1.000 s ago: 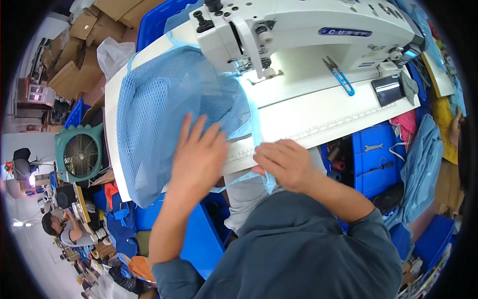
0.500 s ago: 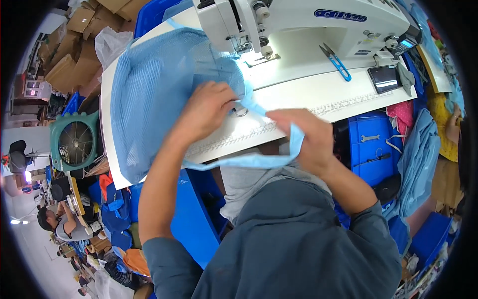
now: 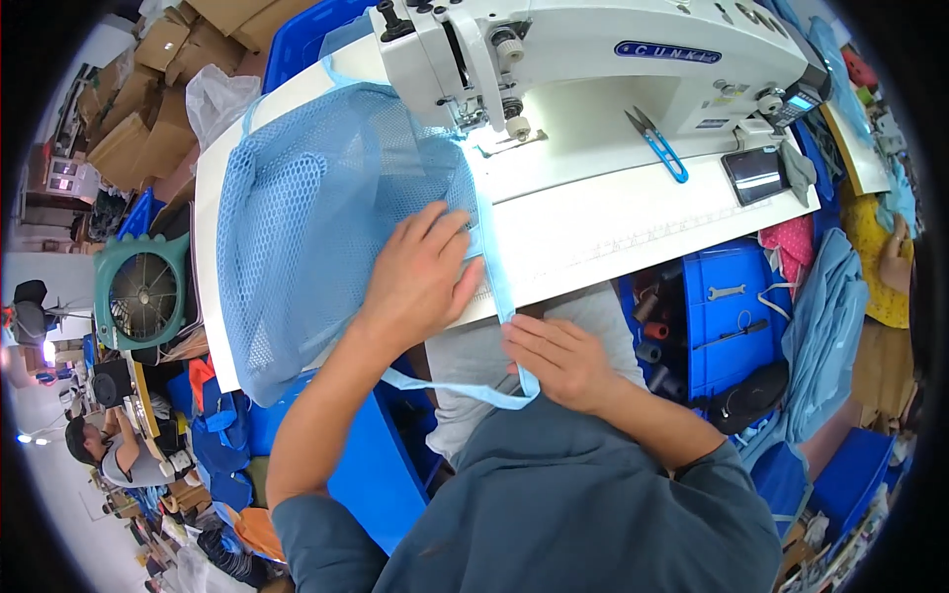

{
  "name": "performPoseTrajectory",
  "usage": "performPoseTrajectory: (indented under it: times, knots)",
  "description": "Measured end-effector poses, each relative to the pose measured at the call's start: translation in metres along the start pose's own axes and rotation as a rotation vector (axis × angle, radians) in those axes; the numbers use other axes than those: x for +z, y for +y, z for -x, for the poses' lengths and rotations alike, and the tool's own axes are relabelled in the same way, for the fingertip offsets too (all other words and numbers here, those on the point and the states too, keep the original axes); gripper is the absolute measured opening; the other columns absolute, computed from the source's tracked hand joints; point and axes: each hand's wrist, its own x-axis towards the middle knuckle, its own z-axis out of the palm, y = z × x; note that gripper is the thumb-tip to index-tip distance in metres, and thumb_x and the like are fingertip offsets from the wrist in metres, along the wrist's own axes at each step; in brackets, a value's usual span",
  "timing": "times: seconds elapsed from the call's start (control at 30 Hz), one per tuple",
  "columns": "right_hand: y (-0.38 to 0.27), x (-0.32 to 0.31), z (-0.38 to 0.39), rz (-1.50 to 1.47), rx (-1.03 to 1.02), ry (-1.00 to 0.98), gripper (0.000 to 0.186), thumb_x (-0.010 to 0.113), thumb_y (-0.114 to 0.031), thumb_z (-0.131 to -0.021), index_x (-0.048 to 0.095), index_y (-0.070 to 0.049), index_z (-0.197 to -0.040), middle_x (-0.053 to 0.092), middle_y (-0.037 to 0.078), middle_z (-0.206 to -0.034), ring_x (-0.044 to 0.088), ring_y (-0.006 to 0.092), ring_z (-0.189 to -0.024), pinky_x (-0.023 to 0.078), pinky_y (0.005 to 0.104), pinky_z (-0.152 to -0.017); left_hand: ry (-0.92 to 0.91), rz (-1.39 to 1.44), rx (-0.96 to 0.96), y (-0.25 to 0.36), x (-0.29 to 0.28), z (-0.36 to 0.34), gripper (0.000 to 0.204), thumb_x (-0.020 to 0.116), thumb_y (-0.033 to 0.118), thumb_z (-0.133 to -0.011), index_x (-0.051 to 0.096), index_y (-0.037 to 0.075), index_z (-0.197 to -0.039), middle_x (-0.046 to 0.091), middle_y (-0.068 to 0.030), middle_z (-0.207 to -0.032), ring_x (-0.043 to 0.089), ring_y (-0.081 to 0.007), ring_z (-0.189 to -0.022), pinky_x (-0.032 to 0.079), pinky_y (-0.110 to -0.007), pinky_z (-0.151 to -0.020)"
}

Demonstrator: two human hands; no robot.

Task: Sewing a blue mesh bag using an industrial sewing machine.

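Note:
Light blue mesh fabric (image 3: 297, 227) is spread over the left of the white sewing table, its right edge reaching the sewing machine's needle area (image 3: 479, 119). My left hand (image 3: 420, 267) lies on that edge, fingers stretched out and apart. From the presser foot a pale blue fabric strip (image 3: 493, 237) runs toward me along the mesh edge. At the table's front edge, my right hand (image 3: 559, 361) pinches this strip between thumb and fingers. Beyond the pinch, the strip's slack (image 3: 445, 388) hangs in a loop to the left, below my left forearm.
Blue-handled thread snips (image 3: 662, 153) and a dark phone (image 3: 756, 175) lie right of the needle. A blue tray (image 3: 727, 296) with a wrench and thread spools sits at the right. A green fan (image 3: 145, 287) stands left; another person (image 3: 114, 450) works beyond.
My right hand has come down toward me, drawing the strip straight from the machine. My left hand has gone from a curled grip to flat on the mesh edge.

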Motion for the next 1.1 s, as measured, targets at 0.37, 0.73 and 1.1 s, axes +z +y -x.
performPoseTrajectory:
  times: [0.37,0.73,1.1]
  knots:
    - [0.005,-0.015,0.007,-0.07,0.016,0.001,0.029,0.084,-0.016,-0.089,0.079,-0.004,-0.115,0.079,0.01,-0.124,0.075,0.0254,-0.12,0.059,0.039,-0.097,0.135,-0.099,-0.03,0.01,0.04,-0.015,0.037,0.072,0.02,-0.099,0.07,0.003,-0.132,0.068,-0.0124,-0.139,0.059,-0.0283,-0.138,0.042,-0.05,-0.119]
    - [0.043,-0.002,-0.025,-0.027,0.016,0.057,0.027,0.082,-0.012,-0.087,0.079,-0.002,-0.112,0.079,0.012,-0.121,0.075,0.0273,-0.118,0.059,0.0408,-0.097,0.157,-0.063,-0.068,-0.033,0.042,-0.052,0.037,0.071,0.023,-0.099,0.072,0.002,-0.131,0.069,-0.0106,-0.132,0.061,-0.0293,-0.131,0.045,-0.049,-0.114]
    - [0.064,-0.001,-0.039,0.043,0.034,0.112,0.028,0.082,-0.008,-0.083,0.078,-0.005,-0.11,0.08,0.008,-0.119,0.076,0.0244,-0.115,0.058,0.0392,-0.088,0.17,-0.007,-0.065,-0.035,0.049,-0.063,0.03,0.073,0.015,-0.098,0.073,0.003,-0.126,0.072,-0.0109,-0.125,0.07,-0.0288,-0.116,0.058,-0.04,-0.099]
